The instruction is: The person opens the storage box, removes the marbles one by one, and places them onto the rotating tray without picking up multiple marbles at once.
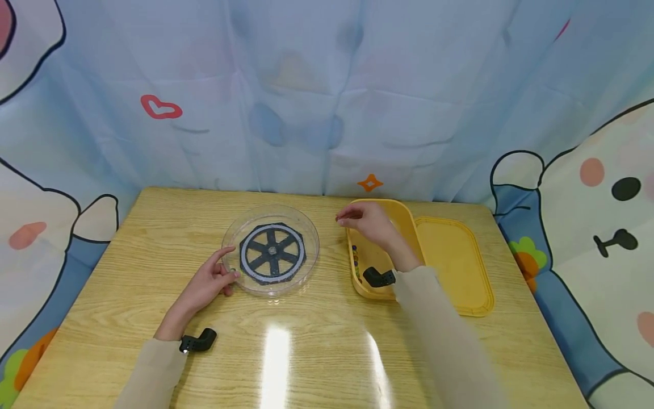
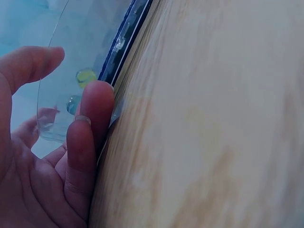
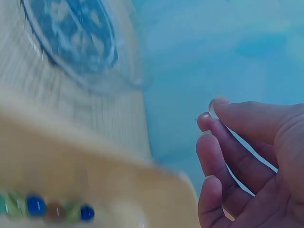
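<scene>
A clear round dish (image 1: 309,234) with a black spoked wheel insert (image 1: 272,253) stands mid-table. My left hand (image 1: 217,277) lies at its front-left rim, thumb (image 2: 90,123) pressed against the dish wall (image 2: 71,57) and forefinger stretched along the edge. My right hand (image 1: 352,216) hovers over the far left corner of a yellow tray (image 1: 409,218). It pinches a small clear marble (image 3: 212,108) between thumb and forefinger. A row of coloured marbles (image 1: 355,262) (image 3: 35,205) lies along the tray's left wall. The right wrist view is blurred.
A yellow lid (image 1: 457,264) lies flat to the right of the tray. A printed curtain (image 1: 327,96) hangs behind the table's far edge. Bare wooden tabletop (image 1: 306,352) stretches in front of the dish and tray.
</scene>
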Available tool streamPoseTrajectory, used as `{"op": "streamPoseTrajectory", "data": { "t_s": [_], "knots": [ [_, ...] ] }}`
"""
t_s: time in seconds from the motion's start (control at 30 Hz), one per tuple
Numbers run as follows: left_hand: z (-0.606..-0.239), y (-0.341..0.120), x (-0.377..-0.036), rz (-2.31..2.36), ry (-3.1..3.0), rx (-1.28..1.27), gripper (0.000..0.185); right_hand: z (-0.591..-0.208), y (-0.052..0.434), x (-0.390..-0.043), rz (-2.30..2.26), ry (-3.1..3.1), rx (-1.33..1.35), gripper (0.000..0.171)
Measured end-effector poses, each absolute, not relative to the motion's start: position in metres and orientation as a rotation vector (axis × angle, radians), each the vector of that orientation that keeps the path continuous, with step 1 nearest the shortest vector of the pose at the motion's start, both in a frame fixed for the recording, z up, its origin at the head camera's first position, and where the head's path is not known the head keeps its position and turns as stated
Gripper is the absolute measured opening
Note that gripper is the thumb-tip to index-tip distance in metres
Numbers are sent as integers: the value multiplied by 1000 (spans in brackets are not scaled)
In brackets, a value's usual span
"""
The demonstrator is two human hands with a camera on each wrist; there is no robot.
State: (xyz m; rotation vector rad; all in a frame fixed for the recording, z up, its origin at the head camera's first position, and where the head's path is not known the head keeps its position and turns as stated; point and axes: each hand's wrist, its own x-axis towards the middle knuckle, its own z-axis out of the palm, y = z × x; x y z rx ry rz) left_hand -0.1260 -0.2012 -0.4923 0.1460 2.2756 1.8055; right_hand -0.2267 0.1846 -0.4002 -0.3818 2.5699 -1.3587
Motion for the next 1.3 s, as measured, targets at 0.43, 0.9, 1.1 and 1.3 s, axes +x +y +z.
{"op": "streamPoseTrajectory", "data": {
  "t_s": [0.43, 0.9, 1.1, 1.3],
  "knots": [
    [-493, -202, -127, 1823, 2260, 163, 64, -405, 122, -201, -1355, 2597, -629, 13],
    [-491, -203, -126, 1814, 2276, 175, 64, -426, 81, -185, -1404, 2460, -703, 10],
    [-492, -202, -125, 1809, 2279, 169, 63, -424, 78, -183, -1390, 2447, -706, 12],
    [-492, -202, -124, 1816, 2276, 165, 63, -424, 79, -184, -1356, 2449, -699, 17]
  ]
}}
